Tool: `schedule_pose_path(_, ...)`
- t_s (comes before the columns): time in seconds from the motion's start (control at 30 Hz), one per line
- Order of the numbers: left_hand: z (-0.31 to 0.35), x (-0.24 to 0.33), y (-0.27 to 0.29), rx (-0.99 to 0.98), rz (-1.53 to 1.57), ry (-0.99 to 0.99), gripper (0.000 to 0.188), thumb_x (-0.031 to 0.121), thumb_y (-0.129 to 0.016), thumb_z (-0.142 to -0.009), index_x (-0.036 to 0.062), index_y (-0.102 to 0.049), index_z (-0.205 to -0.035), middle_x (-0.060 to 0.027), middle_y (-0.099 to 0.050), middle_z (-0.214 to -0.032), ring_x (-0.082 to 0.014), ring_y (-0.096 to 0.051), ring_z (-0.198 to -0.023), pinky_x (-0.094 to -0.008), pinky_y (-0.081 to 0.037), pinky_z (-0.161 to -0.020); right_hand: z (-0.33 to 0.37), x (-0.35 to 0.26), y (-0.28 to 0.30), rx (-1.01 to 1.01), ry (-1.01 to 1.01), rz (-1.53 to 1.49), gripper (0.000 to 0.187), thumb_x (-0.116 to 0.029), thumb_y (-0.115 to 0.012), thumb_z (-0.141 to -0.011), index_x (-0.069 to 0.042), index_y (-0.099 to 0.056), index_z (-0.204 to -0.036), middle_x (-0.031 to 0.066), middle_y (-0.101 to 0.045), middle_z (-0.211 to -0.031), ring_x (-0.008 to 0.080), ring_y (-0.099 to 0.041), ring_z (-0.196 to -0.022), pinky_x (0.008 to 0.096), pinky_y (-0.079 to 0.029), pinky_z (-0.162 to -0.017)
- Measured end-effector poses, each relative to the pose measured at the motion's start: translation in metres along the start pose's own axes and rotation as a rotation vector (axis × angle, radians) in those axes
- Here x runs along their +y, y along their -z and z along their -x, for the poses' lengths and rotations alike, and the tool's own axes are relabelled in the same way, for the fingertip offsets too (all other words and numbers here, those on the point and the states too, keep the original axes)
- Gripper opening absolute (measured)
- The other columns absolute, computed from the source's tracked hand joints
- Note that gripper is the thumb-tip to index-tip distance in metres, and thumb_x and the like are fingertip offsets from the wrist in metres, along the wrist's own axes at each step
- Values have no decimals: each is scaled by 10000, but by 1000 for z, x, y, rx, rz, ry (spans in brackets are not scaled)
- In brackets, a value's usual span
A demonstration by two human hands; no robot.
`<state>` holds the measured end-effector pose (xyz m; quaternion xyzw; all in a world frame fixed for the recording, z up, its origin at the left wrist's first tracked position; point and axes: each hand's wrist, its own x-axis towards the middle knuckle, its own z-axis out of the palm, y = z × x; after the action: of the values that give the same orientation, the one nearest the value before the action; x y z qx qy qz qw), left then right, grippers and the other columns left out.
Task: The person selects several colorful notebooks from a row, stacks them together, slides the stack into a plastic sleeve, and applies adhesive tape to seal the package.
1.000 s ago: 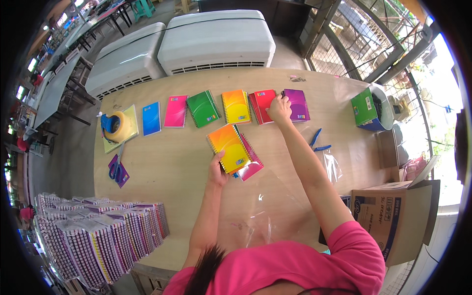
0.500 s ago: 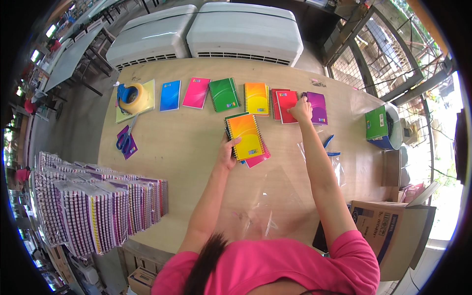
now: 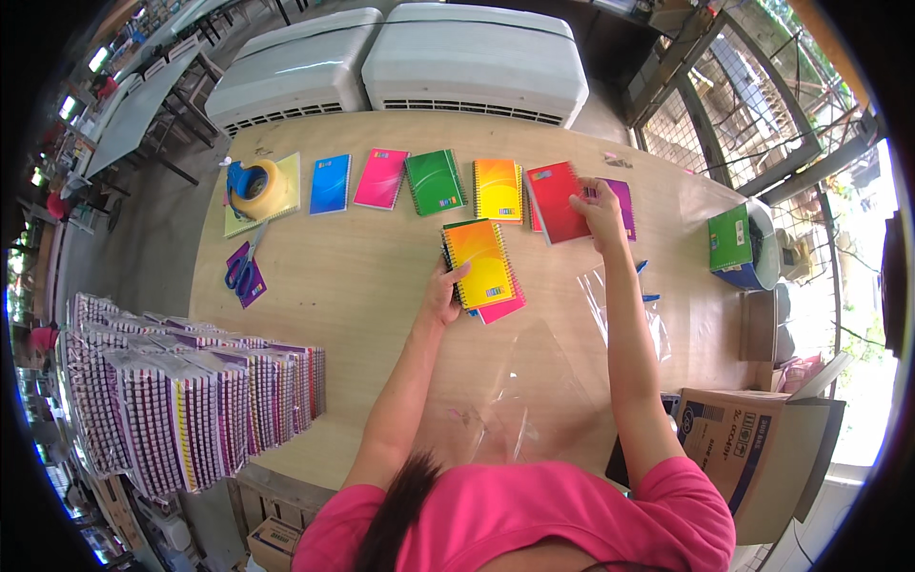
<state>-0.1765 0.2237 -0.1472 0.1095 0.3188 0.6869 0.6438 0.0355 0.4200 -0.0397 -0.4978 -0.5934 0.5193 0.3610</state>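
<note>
My left hand (image 3: 445, 292) grips a small fanned stack of spiral notebooks, with a yellow-orange notebook (image 3: 479, 262) on top. Under it a pink notebook (image 3: 501, 310) sticks out, along with slivers of green and blue. My right hand (image 3: 599, 214) pinches a red notebook (image 3: 560, 202) by its right edge, tilted above another red one at the table's far right. Partly hidden behind that hand lies a purple notebook (image 3: 623, 205). To the left, in a row, are a yellow notebook (image 3: 498, 189), a green one (image 3: 436, 183), a pink one (image 3: 381, 179) and a blue one (image 3: 330, 185).
Tape rolls (image 3: 257, 191) rest on a yellow pad at far left, near scissors (image 3: 244, 267) on a purple notebook. Wrapped notebook stacks (image 3: 200, 400) stand at left. Clear plastic (image 3: 534, 391) lies in front. A bin (image 3: 753, 253) and a cardboard box (image 3: 734, 439) are at right.
My right hand has lifted the red notebook off the far-right pile and tilted it, moving slightly nearer. The stack in my left hand has shifted a little to the right.
</note>
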Motion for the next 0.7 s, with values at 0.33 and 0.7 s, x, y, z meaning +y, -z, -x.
schedule_pose_path(0.33, 26, -18, -14, 75, 51, 0, 590, 251, -670, -917, 41, -396, -1396, -137, -576, -1270, -247, -607, -1136, -404, -523, -957, 103, 31, -52, 55, 175, 402, 440, -103, -754, -799, -47, -604, -1209, 121, -565, -989, 213, -572, -796, 348, -521, -763)
schedule_pose_path(0.7, 60, 23, 20, 289, 8, -220, 505, 166, -667, -906, 33, -430, -1331, -133, -597, -1205, -250, -628, -1086, -412, -550, -911, -12, 24, -243, -306, 580, 955, 514, -93, -627, -866, 33, -451, -1333, 316, -508, -1265, 490, -496, -1217, 470, -500, -955)
